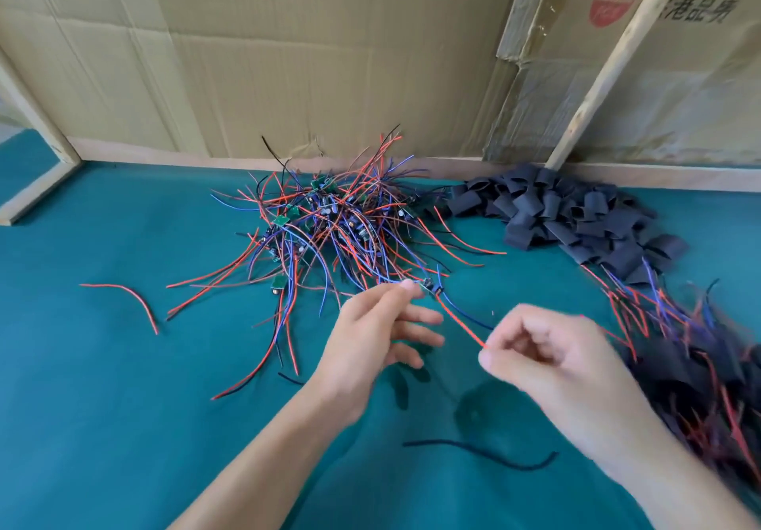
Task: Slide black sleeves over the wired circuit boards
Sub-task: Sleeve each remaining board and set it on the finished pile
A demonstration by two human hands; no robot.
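Head view: my left hand (372, 326) pinches a small wired circuit board (430, 286) between thumb and forefinger, its other fingers spread loose, just in front of the tangled pile of unsleeved boards (329, 221) on the green bench (123, 385). My right hand (547, 358) is curled, its fingertips nipping the free end of the board's red wire (459, 323), which runs taut between the two hands; a blue wire (469, 317) trails beside it. I cannot tell whether the right hand also holds a sleeve; none shows in its fingers.

The loose black sleeves (576, 216) lie heaped at the back right against the cardboard wall (288, 56), well apart from both hands. Boards that look already sleeved (700, 365) are piled at the right edge, blurred. A stray red lead (123, 297) and a dark strand (482, 453) lie alone on the bench.

As I judge it, the risk is in the tangle: the held board sits close to the heap, and a pull could drag neighbouring leads along or strain a solder joint. Gathering only the red wire would leave the blue one outside the sleeve.
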